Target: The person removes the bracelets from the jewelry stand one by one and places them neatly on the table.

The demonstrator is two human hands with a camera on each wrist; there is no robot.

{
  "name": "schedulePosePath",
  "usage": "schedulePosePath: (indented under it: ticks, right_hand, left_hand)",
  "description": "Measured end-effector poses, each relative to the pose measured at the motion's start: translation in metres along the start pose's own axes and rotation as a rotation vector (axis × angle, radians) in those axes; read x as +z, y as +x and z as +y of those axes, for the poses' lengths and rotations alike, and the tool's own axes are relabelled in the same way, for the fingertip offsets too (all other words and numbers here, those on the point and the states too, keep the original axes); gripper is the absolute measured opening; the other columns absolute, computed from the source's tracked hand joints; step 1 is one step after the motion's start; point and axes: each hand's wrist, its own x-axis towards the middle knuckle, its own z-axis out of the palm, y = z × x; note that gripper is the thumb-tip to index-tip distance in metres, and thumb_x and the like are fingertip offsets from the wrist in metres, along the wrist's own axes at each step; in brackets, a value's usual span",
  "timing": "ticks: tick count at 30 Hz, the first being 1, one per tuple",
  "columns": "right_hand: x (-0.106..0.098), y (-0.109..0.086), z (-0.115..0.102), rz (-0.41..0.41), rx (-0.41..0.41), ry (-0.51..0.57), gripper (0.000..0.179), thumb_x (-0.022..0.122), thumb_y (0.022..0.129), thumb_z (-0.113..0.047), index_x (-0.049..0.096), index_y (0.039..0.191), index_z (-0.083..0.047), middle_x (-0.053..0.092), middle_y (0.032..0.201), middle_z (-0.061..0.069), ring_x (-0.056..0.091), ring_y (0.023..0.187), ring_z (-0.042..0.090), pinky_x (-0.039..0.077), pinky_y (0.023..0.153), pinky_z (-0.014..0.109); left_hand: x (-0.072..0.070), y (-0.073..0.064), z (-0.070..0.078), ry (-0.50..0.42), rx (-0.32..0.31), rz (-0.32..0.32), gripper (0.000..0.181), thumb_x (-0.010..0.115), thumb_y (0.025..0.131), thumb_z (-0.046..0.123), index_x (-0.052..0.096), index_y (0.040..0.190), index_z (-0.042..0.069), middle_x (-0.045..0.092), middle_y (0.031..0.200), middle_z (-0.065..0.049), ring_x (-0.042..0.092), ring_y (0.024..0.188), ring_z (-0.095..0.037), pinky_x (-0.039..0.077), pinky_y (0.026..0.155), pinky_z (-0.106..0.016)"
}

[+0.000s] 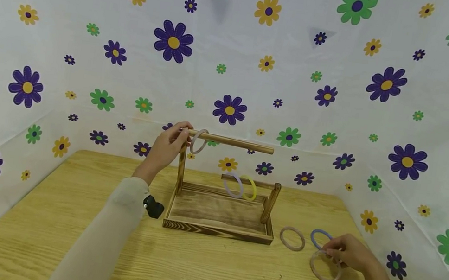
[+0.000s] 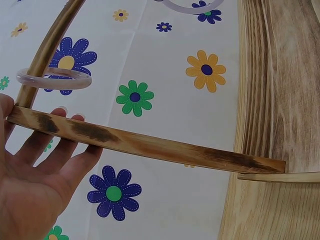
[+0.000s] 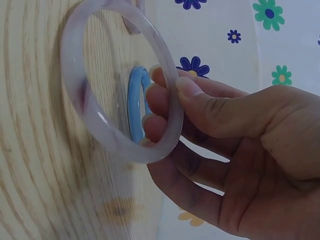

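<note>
My left hand (image 1: 166, 147) grips the top of the tall post on a wooden bangle stand (image 1: 217, 230), thumb on one side and fingers behind the post (image 2: 130, 140). Close by that hand, a pale bangle (image 1: 199, 142) hangs on the upper rod (image 1: 241, 142). A lilac bangle (image 1: 233, 186) and a yellow bangle (image 1: 253, 189) hang on the lower rod. On the right, my right hand (image 1: 351, 254) pinches a translucent whitish bangle (image 3: 112, 135) with a purplish streak between thumb and fingers. Just behind it, a blue bangle (image 3: 134, 105) lies on the table, partly hidden by the fingers.
A brownish-pink bangle (image 1: 292, 239) lies on the wood-grain table (image 1: 208, 273), right of the stand's tray. Small dark specks (image 1: 281, 278) dot the tabletop in front of it. White sheeting (image 1: 238, 29) with printed flowers encloses the back and both sides.
</note>
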Motion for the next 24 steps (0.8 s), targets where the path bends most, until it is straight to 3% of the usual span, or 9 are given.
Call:
schedulePosePath:
  ticks: [5,13,24]
  right_hand:
    - [-0.0005,-0.0004,0.0012,-0.006,-0.008,-0.018,0.018,0.059,0.100,0.004,0.071,0.106,0.015,0.068,0.082,0.012,0.054,0.065,0.008,0.048,0.056,0.026]
    - [-0.0011,-0.0004,0.0026,-0.020,-0.012,-0.066,0.017,0.064,0.097,0.002,0.072,0.107,0.014,0.074,0.095,0.019,0.065,0.075,0.011,0.058,0.064,0.031]
    - [-0.0003,-0.0018,0.0064,-0.034,-0.018,-0.057,0.017,0.068,0.095,0.001,0.075,0.105,0.013,0.076,0.096,0.021,0.059,0.071,0.006,0.054,0.061,0.024]
  left_hand:
    - [-0.0002,-0.0005,0.0013,0.004,-0.004,-0.001,0.041,0.040,0.111,0.045,0.055,0.139,0.020,0.066,0.117,-0.017,0.066,0.107,-0.028,0.051,0.091,-0.041]
    - [0.0002,0.0004,-0.0004,0.013,-0.007,-0.006,0.046,0.038,0.111,0.045,0.053,0.143,0.015,0.066,0.118,-0.018,0.066,0.108,-0.032,0.050,0.092,-0.042]
    - [0.0003,-0.0011,0.0036,0.016,-0.012,0.002,0.042,0.038,0.112,0.043,0.054,0.141,0.018,0.067,0.118,-0.016,0.066,0.106,-0.028,0.050,0.087,-0.044]
